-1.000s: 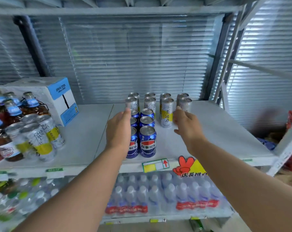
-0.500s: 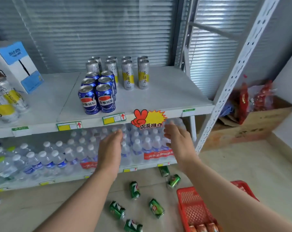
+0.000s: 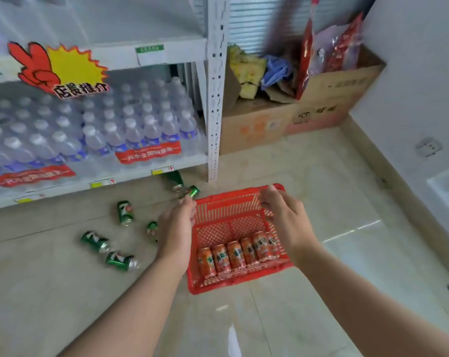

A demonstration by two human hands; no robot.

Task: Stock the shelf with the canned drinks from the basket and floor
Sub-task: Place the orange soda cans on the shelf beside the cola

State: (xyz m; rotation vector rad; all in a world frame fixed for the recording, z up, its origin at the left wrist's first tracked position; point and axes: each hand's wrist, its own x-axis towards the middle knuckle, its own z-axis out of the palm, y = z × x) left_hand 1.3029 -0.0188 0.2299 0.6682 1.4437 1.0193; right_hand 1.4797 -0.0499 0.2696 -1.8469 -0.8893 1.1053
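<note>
A red plastic basket [image 3: 244, 199] stands on the floor with several orange cans [image 3: 233, 255] lined up at its near end. Several green cans [image 3: 96, 242] lie scattered on the floor to its left, near the foot of the shelf. My left hand [image 3: 177, 228] hovers over the basket's left rim, fingers loosely curled, holding nothing. My right hand [image 3: 282, 215] hangs above the basket's far right part, fingers relaxed and empty. The white shelf [image 3: 177, 51] edge is at the upper left.
Packs of water bottles [image 3: 130, 124] fill the lower shelf. A perforated white upright [image 3: 214, 99] marks the shelf's right end. Cardboard boxes [image 3: 321, 104] with bags stand behind it against the wall. Tiled floor stretches to the right of the basket.
The view has dropped from the can-stocked shelf down to the floor. Both hands came down from shelf height and now hover over the red basket.
</note>
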